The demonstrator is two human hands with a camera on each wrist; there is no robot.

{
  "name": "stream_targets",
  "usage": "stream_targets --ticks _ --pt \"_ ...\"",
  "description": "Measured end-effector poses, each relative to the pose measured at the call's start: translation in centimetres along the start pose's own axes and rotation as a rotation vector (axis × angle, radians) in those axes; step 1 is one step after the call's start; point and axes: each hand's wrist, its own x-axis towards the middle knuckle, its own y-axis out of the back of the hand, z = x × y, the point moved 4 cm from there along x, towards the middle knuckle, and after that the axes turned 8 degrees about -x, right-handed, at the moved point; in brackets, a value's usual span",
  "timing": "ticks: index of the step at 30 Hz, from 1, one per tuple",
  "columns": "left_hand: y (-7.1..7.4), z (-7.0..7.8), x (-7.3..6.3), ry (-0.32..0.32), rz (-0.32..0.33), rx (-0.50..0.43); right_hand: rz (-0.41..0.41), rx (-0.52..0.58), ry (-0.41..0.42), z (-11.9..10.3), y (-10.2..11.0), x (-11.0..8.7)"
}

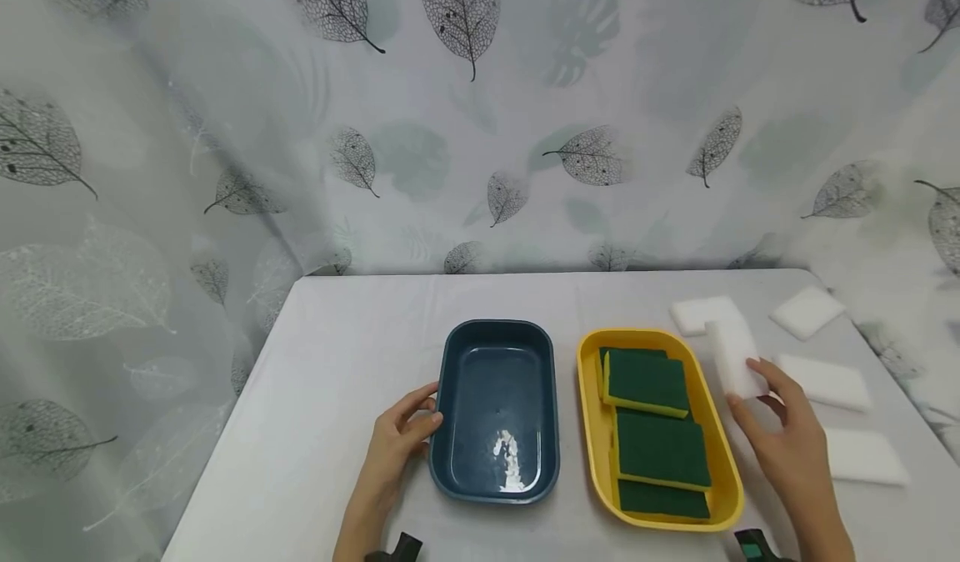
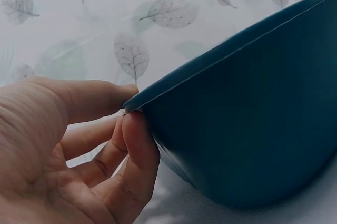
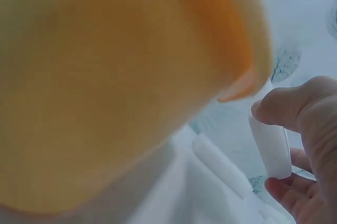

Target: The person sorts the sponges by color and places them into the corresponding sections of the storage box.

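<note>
My left hand [image 1: 408, 429] pinches the left rim of a dark blue tray [image 1: 495, 412], thumb above and fingers below the edge in the left wrist view. Nothing lies inside this tray. On the right, my right hand [image 1: 787, 429] holds a white sponge [image 1: 733, 358] between thumb and fingers, raised on its edge beside the yellow tray. That yellow tray [image 1: 596, 454] contains several green-and-yellow scouring sponges [image 1: 663, 449], partly overlapping. In the right wrist view, the white sponge [image 3: 271, 145] sits between the thumb and the fingertips.
Several more white sponges [image 1: 825, 381] lie on the table's right side, one [image 1: 806, 312] near its far right corner. A white cloth [image 1: 345, 337] covers the table. Leaf-patterned curtains [image 1: 465, 128] hang behind and at both sides.
</note>
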Motion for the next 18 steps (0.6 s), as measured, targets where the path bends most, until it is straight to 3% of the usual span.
stream_targets --ticks 9,18 --pt "0.2 0.0 0.0 0.019 0.019 0.001 0.076 0.04 0.057 -2.1 0.8 -0.6" --pt "0.1 0.2 -0.1 -0.001 0.021 0.006 0.088 0.098 0.314 -5.0 1.6 -1.4"
